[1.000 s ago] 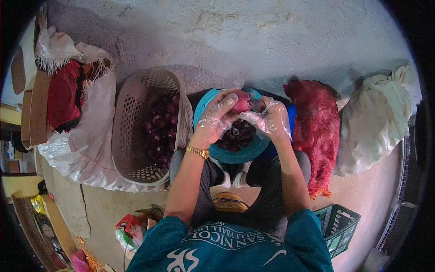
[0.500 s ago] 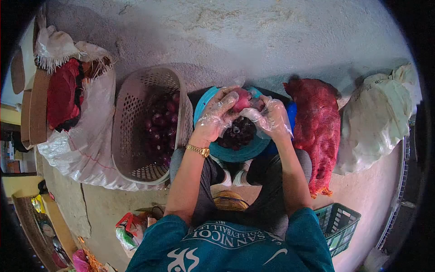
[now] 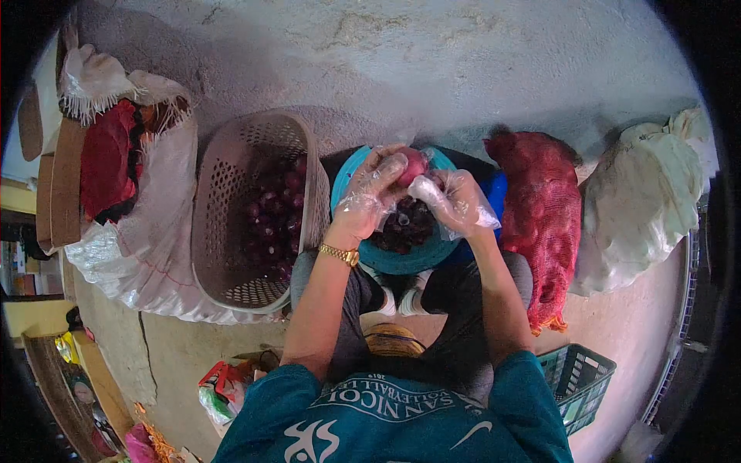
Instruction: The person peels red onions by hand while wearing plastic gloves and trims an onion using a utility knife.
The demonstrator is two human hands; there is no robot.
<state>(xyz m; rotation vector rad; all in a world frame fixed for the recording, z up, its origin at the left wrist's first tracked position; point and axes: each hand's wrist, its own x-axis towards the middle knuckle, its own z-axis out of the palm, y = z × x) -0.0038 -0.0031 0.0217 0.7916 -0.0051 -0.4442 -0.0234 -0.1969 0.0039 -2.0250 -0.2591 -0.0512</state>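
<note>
One round pinkish-red onion (image 3: 414,167) held above the far half of a wide round blue basin (image 3: 417,262). Near-spherical in outline, so no clear long axis; cannot tell which way root or neck end points, with both ends masked by fingers and glare. Left hand (image 3: 369,189) in clear plastic glove: fingers curled round the onion's left side, spread about to its width, thumb along the near left face. Right hand (image 3: 461,202), also in clear plastic glove: thumb and fingers bent in close at the onion's right edge, gap small; cannot tell whether pinching skin or just touching. Dark purple peels (image 3: 401,225) in basin, below the hands. Left of basin: grey-beige perforated plastic basket (image 3: 210,239) with small purple onions (image 3: 272,212). Right of basin: red mesh sack (image 3: 540,208), upright-ish, full; pale woven sack (image 3: 641,204) beyond.
</note>
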